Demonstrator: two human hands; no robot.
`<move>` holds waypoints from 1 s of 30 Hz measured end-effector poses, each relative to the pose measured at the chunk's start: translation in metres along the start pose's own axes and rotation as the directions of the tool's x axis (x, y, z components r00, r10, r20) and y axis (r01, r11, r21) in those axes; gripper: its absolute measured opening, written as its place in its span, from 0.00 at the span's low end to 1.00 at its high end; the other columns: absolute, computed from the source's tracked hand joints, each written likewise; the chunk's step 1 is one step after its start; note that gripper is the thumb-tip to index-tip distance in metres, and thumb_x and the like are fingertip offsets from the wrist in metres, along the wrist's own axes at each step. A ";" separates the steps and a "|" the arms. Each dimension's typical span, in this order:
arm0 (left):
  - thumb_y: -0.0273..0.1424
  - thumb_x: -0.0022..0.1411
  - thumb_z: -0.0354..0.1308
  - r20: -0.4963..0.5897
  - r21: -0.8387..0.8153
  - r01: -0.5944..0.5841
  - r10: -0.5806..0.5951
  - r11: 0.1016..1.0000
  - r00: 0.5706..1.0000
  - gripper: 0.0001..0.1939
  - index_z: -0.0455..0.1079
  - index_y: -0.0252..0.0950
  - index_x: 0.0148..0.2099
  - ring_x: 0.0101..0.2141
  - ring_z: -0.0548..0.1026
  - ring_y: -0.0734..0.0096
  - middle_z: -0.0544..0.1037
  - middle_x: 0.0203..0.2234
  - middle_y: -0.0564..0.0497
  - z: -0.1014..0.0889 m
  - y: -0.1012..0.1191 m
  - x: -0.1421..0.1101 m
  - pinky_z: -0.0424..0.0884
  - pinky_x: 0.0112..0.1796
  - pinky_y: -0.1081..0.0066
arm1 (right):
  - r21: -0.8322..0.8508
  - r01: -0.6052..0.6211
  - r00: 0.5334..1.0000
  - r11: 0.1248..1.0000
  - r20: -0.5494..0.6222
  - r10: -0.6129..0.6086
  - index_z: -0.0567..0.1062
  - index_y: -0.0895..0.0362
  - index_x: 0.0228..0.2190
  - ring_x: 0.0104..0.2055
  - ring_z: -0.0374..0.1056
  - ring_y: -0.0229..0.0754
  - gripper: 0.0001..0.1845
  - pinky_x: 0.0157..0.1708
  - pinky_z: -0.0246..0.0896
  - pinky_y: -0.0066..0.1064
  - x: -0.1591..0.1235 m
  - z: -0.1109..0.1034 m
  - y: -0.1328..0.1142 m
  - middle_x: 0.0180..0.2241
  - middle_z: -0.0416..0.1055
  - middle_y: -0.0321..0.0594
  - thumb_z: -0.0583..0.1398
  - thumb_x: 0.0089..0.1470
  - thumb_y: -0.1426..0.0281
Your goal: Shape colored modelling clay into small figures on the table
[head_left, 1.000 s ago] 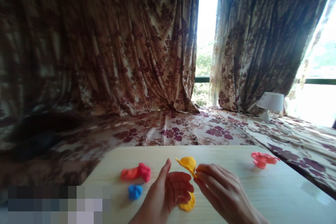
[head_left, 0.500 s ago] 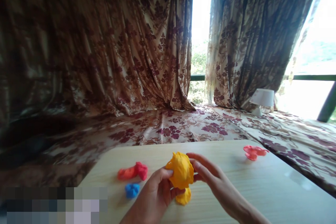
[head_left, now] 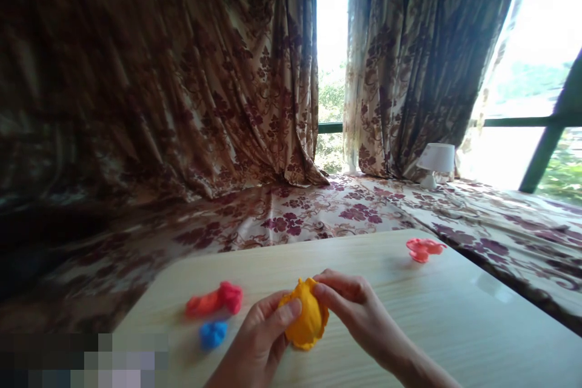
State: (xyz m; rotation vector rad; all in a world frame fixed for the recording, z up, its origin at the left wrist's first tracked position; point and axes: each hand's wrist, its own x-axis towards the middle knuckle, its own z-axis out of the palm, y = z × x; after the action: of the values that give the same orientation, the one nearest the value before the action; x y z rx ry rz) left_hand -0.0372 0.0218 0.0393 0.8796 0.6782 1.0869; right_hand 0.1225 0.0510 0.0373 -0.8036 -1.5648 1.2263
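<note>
A lump of yellow-orange modelling clay (head_left: 305, 319) is pressed between both my hands just above a pale wooden table (head_left: 454, 327). My left hand (head_left: 259, 339) cups it from the left, thumb laid on its front. My right hand (head_left: 352, 306) closes over it from the right, fingers curled on its top. To the left on the table lie an orange and pink clay piece (head_left: 213, 299) and a small blue clay lump (head_left: 213, 333). A flattened pink-red clay piece (head_left: 422, 248) lies at the table's far right.
Beyond the table spreads a floral cloth-covered surface (head_left: 318, 212), with patterned curtains (head_left: 204, 73) hanging behind. A small white lamp (head_left: 435, 162) stands by the bright window (head_left: 331, 42). A blurred-out patch covers the lower left corner.
The thin, stretched yellow clay has been gathered into one lump, with both hands now squeezing it. The view has swung, so everything sits further left and lower.
</note>
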 end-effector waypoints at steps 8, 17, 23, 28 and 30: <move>0.33 0.54 0.62 -0.008 0.009 0.015 -0.015 1.000 1.000 0.10 0.78 0.33 0.38 0.33 0.73 0.67 0.78 0.27 0.48 -0.001 -0.001 0.000 0.65 0.34 0.73 | -0.350 0.258 0.964 0.900 0.035 -0.263 0.79 0.55 0.35 0.36 0.66 0.41 0.13 0.38 0.60 0.29 -0.003 -0.006 0.002 0.33 0.72 0.41 0.56 0.59 0.65; 0.37 0.53 0.62 -0.021 0.170 0.023 -0.019 0.985 1.000 0.15 0.78 0.32 0.38 0.31 0.69 0.70 0.77 0.26 0.49 0.004 0.000 -0.002 0.63 0.37 0.71 | 0.002 -0.155 0.987 0.988 -0.047 0.155 0.74 0.60 0.23 0.30 0.62 0.38 0.24 0.32 0.57 0.27 -0.001 -0.007 0.002 0.23 0.68 0.36 0.57 0.53 0.51; 0.40 0.52 0.62 -0.032 0.268 0.012 -0.004 0.963 0.999 0.17 0.78 0.32 0.38 0.31 0.69 0.68 0.77 0.26 0.49 0.002 -0.003 0.000 0.64 0.38 0.69 | 0.002 -0.216 0.976 0.976 -0.002 0.216 0.70 0.60 0.21 0.26 0.54 0.34 0.25 0.27 0.51 0.24 0.000 -0.006 0.001 0.21 0.61 0.32 0.58 0.51 0.50; 0.38 0.53 0.62 -0.037 0.291 0.012 -0.002 0.957 0.999 0.16 0.77 0.33 0.39 0.32 0.69 0.68 0.77 0.27 0.49 0.000 -0.003 -0.001 0.64 0.40 0.69 | -0.026 -0.218 0.975 0.976 0.027 0.219 0.69 0.60 0.21 0.26 0.53 0.33 0.23 0.25 0.49 0.24 -0.001 -0.007 -0.001 0.20 0.59 0.31 0.58 0.52 0.53; 0.38 0.52 0.62 -0.030 0.293 0.016 -0.007 0.956 1.000 0.16 0.77 0.32 0.39 0.33 0.69 0.67 0.77 0.27 0.49 0.000 -0.002 -0.001 0.64 0.40 0.69 | -0.020 -0.222 0.974 0.975 0.029 0.223 0.70 0.60 0.21 0.26 0.53 0.33 0.22 0.25 0.49 0.23 -0.001 -0.006 -0.002 0.20 0.59 0.31 0.58 0.52 0.53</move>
State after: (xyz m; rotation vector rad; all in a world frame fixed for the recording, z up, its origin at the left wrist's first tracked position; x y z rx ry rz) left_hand -0.0366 0.0203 0.0374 1.1144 0.8825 1.0041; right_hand 0.1291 0.0513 0.0394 -0.9959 -1.5423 1.3931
